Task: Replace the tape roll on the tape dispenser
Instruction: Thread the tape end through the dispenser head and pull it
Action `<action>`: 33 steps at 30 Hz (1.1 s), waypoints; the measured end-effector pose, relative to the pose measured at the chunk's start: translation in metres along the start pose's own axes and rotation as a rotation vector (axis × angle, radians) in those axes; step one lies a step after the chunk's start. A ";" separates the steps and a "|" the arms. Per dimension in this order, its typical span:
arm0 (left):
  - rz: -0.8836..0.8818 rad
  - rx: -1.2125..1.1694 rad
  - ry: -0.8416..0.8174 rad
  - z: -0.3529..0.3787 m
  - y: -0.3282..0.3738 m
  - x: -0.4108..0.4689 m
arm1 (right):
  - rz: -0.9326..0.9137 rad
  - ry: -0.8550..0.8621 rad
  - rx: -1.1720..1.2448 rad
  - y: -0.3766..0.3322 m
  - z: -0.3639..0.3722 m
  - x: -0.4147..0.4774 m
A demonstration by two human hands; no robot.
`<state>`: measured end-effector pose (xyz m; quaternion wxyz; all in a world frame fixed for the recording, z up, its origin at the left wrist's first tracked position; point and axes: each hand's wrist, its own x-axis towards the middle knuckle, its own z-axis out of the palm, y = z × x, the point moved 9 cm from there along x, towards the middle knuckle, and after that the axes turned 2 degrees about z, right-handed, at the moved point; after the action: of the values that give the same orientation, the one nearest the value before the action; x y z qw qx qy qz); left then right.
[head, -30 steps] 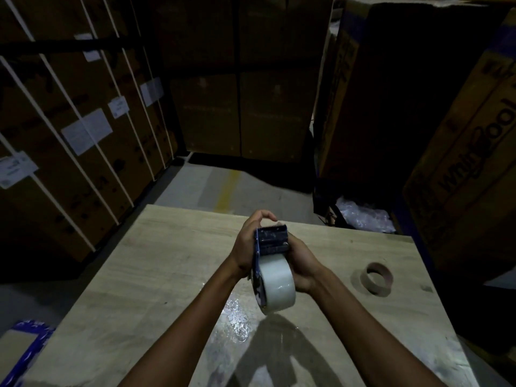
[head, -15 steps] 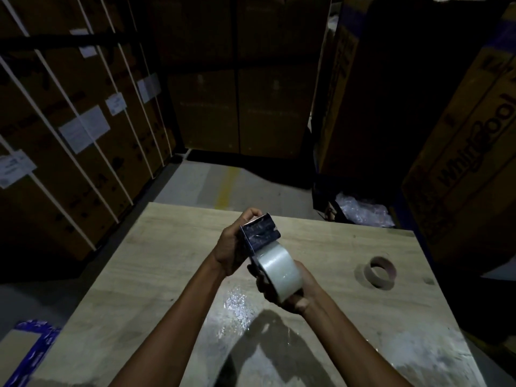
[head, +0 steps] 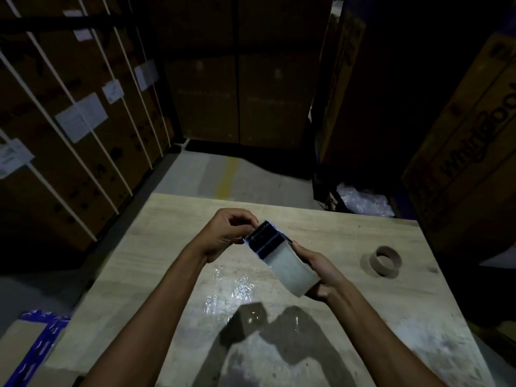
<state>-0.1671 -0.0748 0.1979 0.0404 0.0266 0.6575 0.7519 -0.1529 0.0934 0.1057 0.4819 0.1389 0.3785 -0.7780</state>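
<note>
Above the wooden table (head: 156,263) I hold a dark blue tape dispenser (head: 264,238) with a full whitish tape roll (head: 293,270) mounted on it. My left hand (head: 224,235) pinches the dispenser's toothed front end with thumb and fingertips. My right hand (head: 318,270) wraps the roll from the right and underneath. The dispenser tilts, its cutter pointing up and to the left. An empty brown cardboard tape core (head: 385,260) lies on the table at the right, apart from both hands.
A crumpled patch of clear film (head: 237,287) shines on the table under my hands. Tall cardboard boxes (head: 72,129) wall in the left, back and right. A blue-edged carton (head: 30,350) sits low at the left. Plastic wrap (head: 363,202) lies on the floor beyond the table.
The dispenser and roll have tilted over to the right. My right hand slid from behind the roll to its right side, and my left hand moved up to the cutter end.
</note>
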 end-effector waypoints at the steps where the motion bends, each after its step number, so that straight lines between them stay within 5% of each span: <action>1: -0.014 -0.012 -0.007 -0.001 -0.002 0.000 | -0.011 -0.007 -0.024 -0.001 -0.002 0.001; 13: -0.204 -0.251 -0.115 0.021 -0.043 -0.008 | -0.045 0.058 -0.093 0.001 -0.029 -0.008; 23: -0.345 0.118 -0.254 0.007 -0.074 0.003 | -0.167 0.203 -0.193 0.007 -0.069 -0.014; 33: -0.426 0.171 0.018 0.001 -0.116 0.012 | -0.485 0.514 -0.683 -0.033 -0.070 -0.032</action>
<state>-0.1756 -0.0579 0.0834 0.1900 -0.1162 0.7100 0.6681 -0.1757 0.1722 0.0921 0.1959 0.0682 0.7400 -0.6399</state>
